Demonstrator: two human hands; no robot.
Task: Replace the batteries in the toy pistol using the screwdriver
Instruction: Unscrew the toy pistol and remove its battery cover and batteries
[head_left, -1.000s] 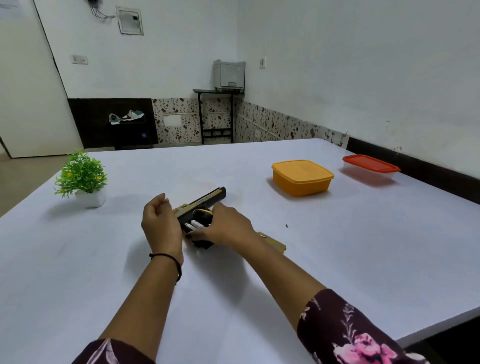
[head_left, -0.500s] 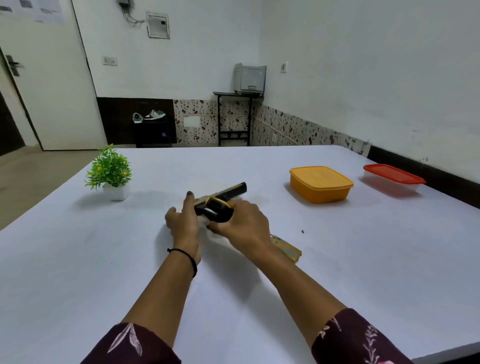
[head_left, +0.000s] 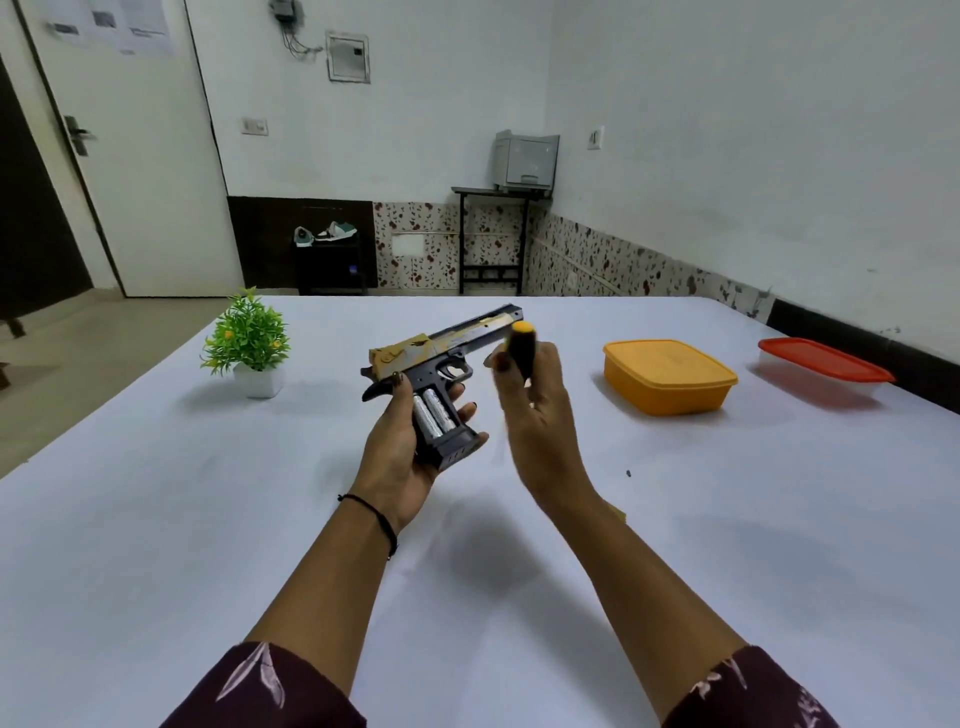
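Above the worktop (head_left: 208, 519), your left hand (head_left: 400, 457) wraps the grip of the toy pistol (head_left: 441, 353), turned so its open compartment faces you, probably to check the cells. Two batteries (head_left: 434, 415) sit side by side inside. Your right hand (head_left: 540, 415) curls round one screwdriver (head_left: 522, 348), handle up, just beside the pistol, likely ready for the cover. One orange box (head_left: 667, 376), one red-lidded box (head_left: 826, 364) and one potted plant (head_left: 247, 338) stand well apart.

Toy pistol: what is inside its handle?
Two silver batteries lie side by side in the open handle of the toy pistol. The left hand grips it, covering its back and underside.
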